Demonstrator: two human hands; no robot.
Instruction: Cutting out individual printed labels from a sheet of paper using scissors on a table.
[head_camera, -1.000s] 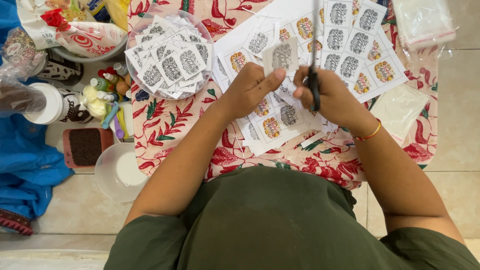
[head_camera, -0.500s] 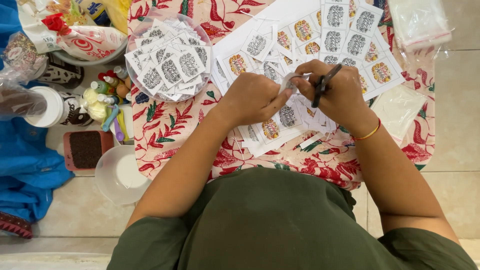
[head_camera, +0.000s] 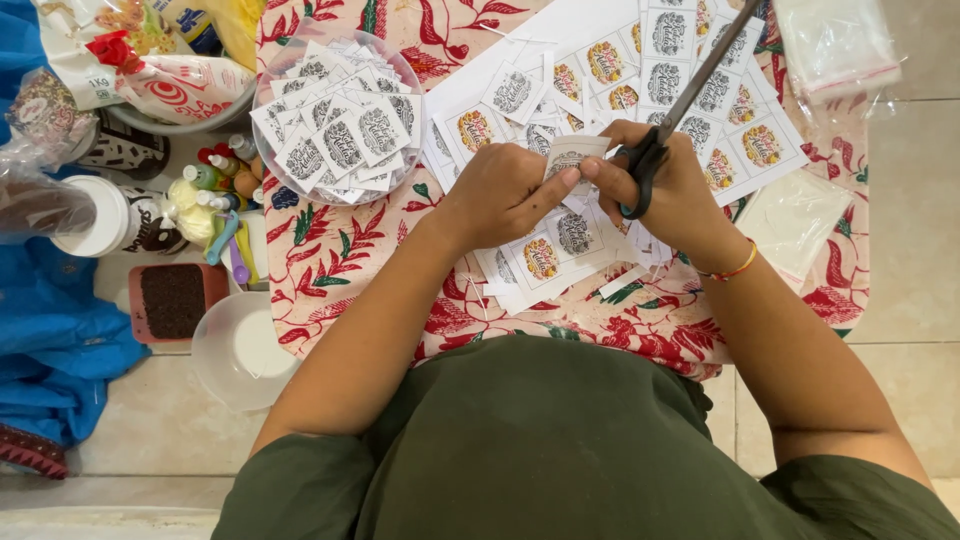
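At frame centre, left hand (head_camera: 505, 195) pinched a label (head_camera: 572, 157), right hand (head_camera: 672, 180) gripped scissors (head_camera: 668, 120); blades near fingers risked a nick or crooked cut.

floor (head_camera: 900, 250): pale square tiles | cloth (head_camera: 330, 250): red floral | light: even
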